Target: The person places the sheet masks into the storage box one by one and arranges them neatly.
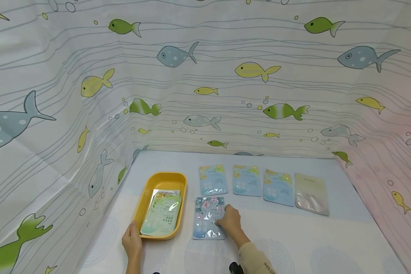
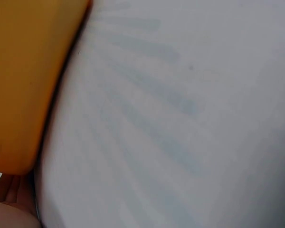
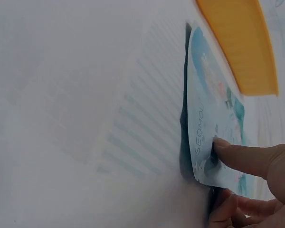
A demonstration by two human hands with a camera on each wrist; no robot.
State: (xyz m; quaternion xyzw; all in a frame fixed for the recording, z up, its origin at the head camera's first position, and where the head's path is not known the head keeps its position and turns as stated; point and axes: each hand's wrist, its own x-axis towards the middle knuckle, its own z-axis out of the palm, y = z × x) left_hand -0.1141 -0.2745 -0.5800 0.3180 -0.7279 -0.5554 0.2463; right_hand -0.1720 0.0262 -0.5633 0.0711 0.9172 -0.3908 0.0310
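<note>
My left hand (image 1: 132, 240) grips the near left corner of a yellow plastic tray (image 1: 183, 186), whose outer wall (image 2: 28, 85) fills the left of the left wrist view. Green floral sheet mask packets (image 1: 162, 217) lie stacked inside the tray. To the right of it, a blue-grey sheet mask packet with pink flowers (image 1: 207, 219) is on the table. My right hand (image 1: 231, 222) pinches that packet by its right edge. In the right wrist view the thumb (image 3: 242, 154) presses on the packet's face, with the other fingers curled at its edge.
Behind the flowered packet lies a row of three light blue packets (image 1: 214, 186) and a silver-beige packet (image 1: 311, 199) at its right end. The white patterned table (image 1: 277, 243) is enclosed by a fish-print curtain (image 1: 226, 106) at the back and sides.
</note>
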